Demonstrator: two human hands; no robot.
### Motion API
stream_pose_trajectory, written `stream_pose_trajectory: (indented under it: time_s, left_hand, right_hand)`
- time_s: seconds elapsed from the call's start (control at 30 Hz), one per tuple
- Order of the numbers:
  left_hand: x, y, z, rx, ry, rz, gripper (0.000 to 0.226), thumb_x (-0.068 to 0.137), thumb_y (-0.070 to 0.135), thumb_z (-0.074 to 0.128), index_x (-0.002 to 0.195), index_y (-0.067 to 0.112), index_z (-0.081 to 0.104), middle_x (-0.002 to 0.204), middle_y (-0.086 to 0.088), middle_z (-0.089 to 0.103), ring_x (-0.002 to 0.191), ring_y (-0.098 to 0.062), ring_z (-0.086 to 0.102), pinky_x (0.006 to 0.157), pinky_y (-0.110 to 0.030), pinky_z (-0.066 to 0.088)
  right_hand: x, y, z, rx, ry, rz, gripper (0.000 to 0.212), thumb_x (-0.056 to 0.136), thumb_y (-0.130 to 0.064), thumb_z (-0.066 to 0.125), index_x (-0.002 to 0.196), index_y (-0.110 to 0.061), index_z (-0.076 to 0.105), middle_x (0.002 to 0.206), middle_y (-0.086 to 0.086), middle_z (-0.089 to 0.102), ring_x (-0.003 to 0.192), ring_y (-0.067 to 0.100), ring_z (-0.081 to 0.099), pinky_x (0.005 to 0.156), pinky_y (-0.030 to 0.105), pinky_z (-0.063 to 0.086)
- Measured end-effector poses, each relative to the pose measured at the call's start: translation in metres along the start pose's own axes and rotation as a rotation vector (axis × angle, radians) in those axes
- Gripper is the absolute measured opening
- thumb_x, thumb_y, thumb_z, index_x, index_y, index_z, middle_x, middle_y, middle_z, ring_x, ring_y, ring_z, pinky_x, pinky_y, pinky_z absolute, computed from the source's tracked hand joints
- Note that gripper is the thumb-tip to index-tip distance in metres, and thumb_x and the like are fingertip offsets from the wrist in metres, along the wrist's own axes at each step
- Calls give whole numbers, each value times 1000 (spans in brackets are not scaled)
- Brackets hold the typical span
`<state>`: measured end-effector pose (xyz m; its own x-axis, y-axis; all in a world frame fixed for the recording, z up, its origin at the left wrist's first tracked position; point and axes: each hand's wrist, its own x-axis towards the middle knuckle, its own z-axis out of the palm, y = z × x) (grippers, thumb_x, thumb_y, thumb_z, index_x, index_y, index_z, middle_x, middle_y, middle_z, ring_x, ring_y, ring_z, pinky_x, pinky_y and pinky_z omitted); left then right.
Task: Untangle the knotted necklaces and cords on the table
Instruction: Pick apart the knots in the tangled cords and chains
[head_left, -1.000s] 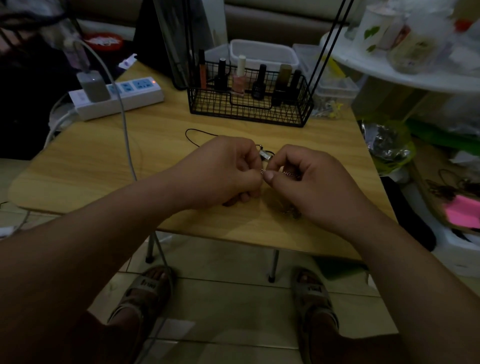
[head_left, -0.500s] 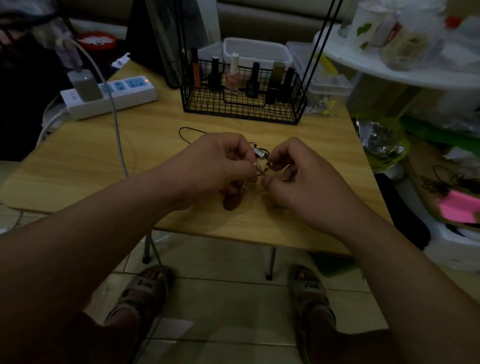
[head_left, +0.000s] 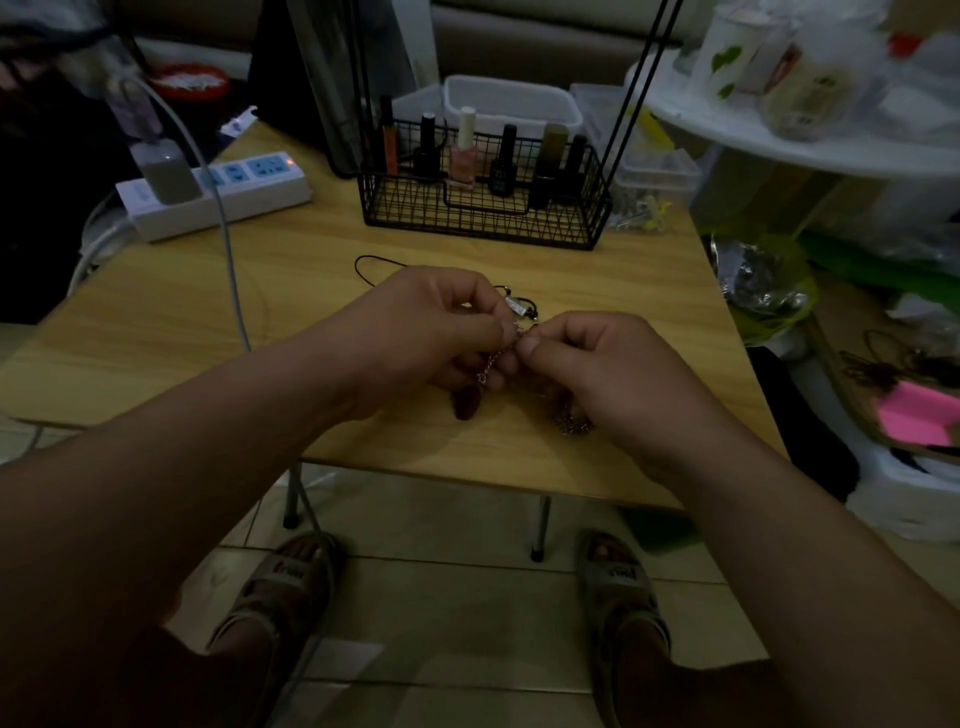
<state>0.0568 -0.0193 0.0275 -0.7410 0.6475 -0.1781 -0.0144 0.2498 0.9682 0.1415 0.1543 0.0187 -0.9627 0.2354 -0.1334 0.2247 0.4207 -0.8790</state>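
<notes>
Over the middle of the wooden table (head_left: 156, 332), my left hand (head_left: 426, 332) and my right hand (head_left: 613, 374) meet fingertip to fingertip. Both pinch a thin silver chain necklace (head_left: 493, 361), a short length of which dangles below my left fingers. More of the chain lies bunched on the table (head_left: 571, 423) under my right hand. A black cord (head_left: 374, 265) with a small silver pendant (head_left: 517, 306) lies just beyond my hands, its loop reaching left. Where chain and cord cross is hidden by my fingers.
A black wire basket (head_left: 483, 218) of nail polish bottles stands at the back of the table. A white power strip (head_left: 218, 195) with a plugged charger lies at the back left, its grey cable (head_left: 228, 260) running to the front edge. Cluttered shelves and bags crowd the right.
My hands have drawn back together, fingertips touching again. A short tail of chain now hangs from my left fingers, and the chain bunch shows under my right hand.
</notes>
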Motion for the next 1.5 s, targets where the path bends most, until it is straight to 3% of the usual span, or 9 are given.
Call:
stream_pose_trajectory:
  time_s: [0.13, 0.3, 0.47, 0.57, 0.7, 1.0, 1.13, 1.37, 1.5]
  left_hand:
    - [-1, 1, 0, -28, 6, -7, 11, 97, 3, 65, 106, -4, 64, 87, -18, 76, 74, -24, 73, 72, -45, 64]
    - [2, -2, 2, 286, 8, 57, 5, 95, 10, 69, 99, 11, 66, 81, -6, 79, 76, -17, 77, 76, -36, 65]
    - [2, -4, 1, 624, 31, 187, 10, 88, 26, 75, 90, 26, 65, 72, 7, 71, 62, 1, 65, 55, -18, 46]
    - [2, -7, 1, 766, 30, 262, 12, 82, 39, 68, 86, 30, 62, 76, 10, 65, 69, -4, 62, 60, -28, 49]
    - [4, -12, 0, 836, 45, 331, 11, 85, 36, 69, 85, 30, 60, 77, 9, 63, 72, -9, 61, 63, -38, 54]
    - [4, -15, 2, 1091, 98, 347, 11, 89, 39, 64, 92, 31, 56, 76, 10, 56, 68, -5, 52, 54, -28, 36]
    - [6, -16, 2, 1109, 98, 359, 11, 90, 36, 63, 92, 29, 55, 75, 9, 56, 67, -7, 51, 53, -28, 32]
    - [4, -13, -2, 925, 55, 348, 11, 92, 28, 67, 86, 27, 58, 77, 9, 61, 70, -10, 58, 58, -33, 48]
    - [6, -12, -1, 973, 46, 321, 11, 90, 30, 68, 88, 28, 57, 77, 10, 59, 69, -7, 56, 56, -30, 43]
  right_hand:
    - [1, 0, -1, 105, -17, 12, 11, 96, -24, 70, 93, -17, 78, 93, 4, 79, 63, -3, 60, 54, 13, 43]
    - [2, 1, 4, -37, 41, -56, 6, 93, -22, 72, 88, -21, 76, 85, 1, 77, 74, 15, 70, 61, 34, 54]
    - [1, 3, 5, -162, 38, -138, 5, 91, -23, 74, 86, -24, 75, 81, -7, 73, 73, 6, 66, 62, 25, 53]
    - [2, 5, 7, -220, 37, -154, 4, 89, -23, 74, 84, -23, 75, 78, -9, 71, 70, 4, 64, 62, 25, 50]
    - [5, 7, 10, -260, 53, -153, 4, 88, -25, 73, 84, -25, 75, 78, -10, 70, 70, 3, 63, 62, 27, 49]
    - [4, 5, 17, -506, 111, -220, 6, 92, -34, 68, 91, -30, 72, 85, -13, 66, 79, 5, 62, 71, 36, 56]
    - [1, 5, 18, -563, 136, -260, 6, 91, -34, 66, 91, -30, 70, 84, -13, 65, 80, 7, 61, 71, 36, 55]
    - [2, 5, 16, -423, 115, -184, 4, 88, -32, 70, 85, -29, 72, 80, -13, 68, 77, 4, 63, 71, 39, 57]
    - [-1, 2, 18, -551, 133, -230, 6, 91, -35, 67, 90, -30, 69, 83, -13, 65, 78, 7, 61, 69, 35, 54]
